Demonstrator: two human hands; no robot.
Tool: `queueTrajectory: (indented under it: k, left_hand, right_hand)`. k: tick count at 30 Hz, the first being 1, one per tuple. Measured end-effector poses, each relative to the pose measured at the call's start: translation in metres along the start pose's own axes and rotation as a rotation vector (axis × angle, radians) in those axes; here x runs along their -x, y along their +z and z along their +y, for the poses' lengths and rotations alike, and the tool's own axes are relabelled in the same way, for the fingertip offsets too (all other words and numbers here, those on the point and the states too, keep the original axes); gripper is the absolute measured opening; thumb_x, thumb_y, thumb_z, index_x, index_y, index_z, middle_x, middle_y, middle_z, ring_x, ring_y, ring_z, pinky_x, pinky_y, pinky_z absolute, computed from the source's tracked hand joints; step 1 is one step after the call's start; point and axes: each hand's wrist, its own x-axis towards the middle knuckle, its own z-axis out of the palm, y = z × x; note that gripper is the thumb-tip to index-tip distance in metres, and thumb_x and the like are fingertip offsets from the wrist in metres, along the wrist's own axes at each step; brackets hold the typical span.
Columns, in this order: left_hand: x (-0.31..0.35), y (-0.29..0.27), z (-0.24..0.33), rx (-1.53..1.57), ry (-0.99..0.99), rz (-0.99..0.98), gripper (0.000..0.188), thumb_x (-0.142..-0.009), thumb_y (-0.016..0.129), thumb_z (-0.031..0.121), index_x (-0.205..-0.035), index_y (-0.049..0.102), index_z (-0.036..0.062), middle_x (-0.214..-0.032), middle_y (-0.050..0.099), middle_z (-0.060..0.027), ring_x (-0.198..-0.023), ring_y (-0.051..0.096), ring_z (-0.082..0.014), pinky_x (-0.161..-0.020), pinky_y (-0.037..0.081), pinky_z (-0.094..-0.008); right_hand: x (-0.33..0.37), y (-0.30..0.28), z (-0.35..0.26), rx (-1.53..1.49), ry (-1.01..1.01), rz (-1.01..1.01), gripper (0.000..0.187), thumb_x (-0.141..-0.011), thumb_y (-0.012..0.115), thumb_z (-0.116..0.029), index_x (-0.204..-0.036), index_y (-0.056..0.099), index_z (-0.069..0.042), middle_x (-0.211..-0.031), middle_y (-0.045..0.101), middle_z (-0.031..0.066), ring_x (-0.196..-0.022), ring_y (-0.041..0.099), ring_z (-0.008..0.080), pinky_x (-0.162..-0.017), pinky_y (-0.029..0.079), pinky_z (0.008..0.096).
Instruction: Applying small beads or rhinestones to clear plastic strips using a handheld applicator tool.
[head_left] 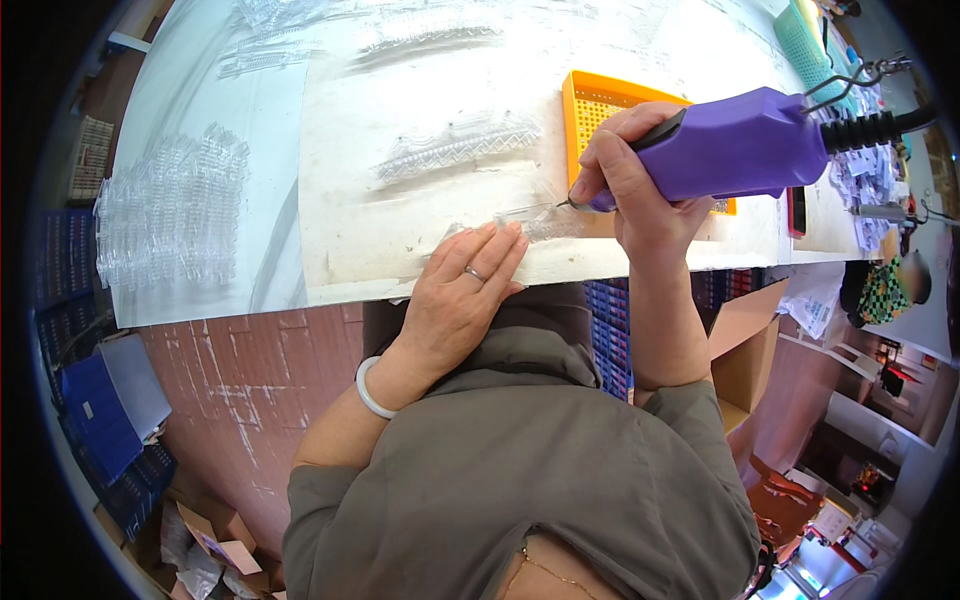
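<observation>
On plastic (548, 226): left hand (462, 296) flat; right (640, 195) clasping screwdriver (740, 145).

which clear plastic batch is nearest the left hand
The small batch near the table's front edge, partly under the left hand; the other batches lie untouched.

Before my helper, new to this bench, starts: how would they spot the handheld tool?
Find the orange tray on the white table. Overlapping it in view, the right hand grips the tool; unlike the tray, it's bulky and purple, with a black cord.
</observation>
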Motion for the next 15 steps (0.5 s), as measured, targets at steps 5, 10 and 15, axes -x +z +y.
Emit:
queueTrajectory:
  k: [5, 10, 15]
  left_hand:
    - [-0.001, 0.000, 0.002, -0.006, -0.003, 0.002, 0.046, -0.080, 0.069, 0.019, -0.122, 0.061, 0.0024, -0.131, 0.057, -0.0073, -0.121, 0.052, -0.0244, -0.101, 0.044, -0.0397]
    - [-0.002, -0.001, 0.003, 0.011, -0.032, -0.015, 0.046, -0.080, 0.070, 0.018, -0.124, 0.061, 0.0048, -0.131, 0.058, -0.0039, -0.120, 0.053, -0.0233, -0.100, 0.044, -0.0396]
    - [-0.003, -0.004, 0.004, 0.013, -0.024, -0.031, 0.046, -0.080, 0.070, 0.017, -0.124, 0.061, 0.0043, -0.132, 0.057, -0.0044, -0.119, 0.053, -0.0246, -0.101, 0.044, -0.0401]
  right_hand:
    - [-0.003, 0.001, 0.003, 0.084, -0.005, -0.068, 0.011, -0.083, 0.060, 0.009, -0.090, 0.058, 0.002, -0.075, 0.064, 0.0135, -0.052, 0.061, 0.0156, -0.048, 0.050, 0.0228]
    - [-0.007, -0.001, -0.021, 0.029, -0.063, 0.041, 0.009, -0.084, 0.062, 0.007, -0.091, 0.059, 0.001, -0.078, 0.066, 0.0130, -0.054, 0.062, 0.0141, -0.050, 0.051, 0.0226]
    - [-0.014, -0.031, -0.024, 0.095, -0.184, 0.230, 0.007, -0.085, 0.065, 0.005, -0.089, 0.062, 0.001, -0.076, 0.068, 0.0095, -0.056, 0.065, 0.0122, -0.052, 0.051, 0.0211]
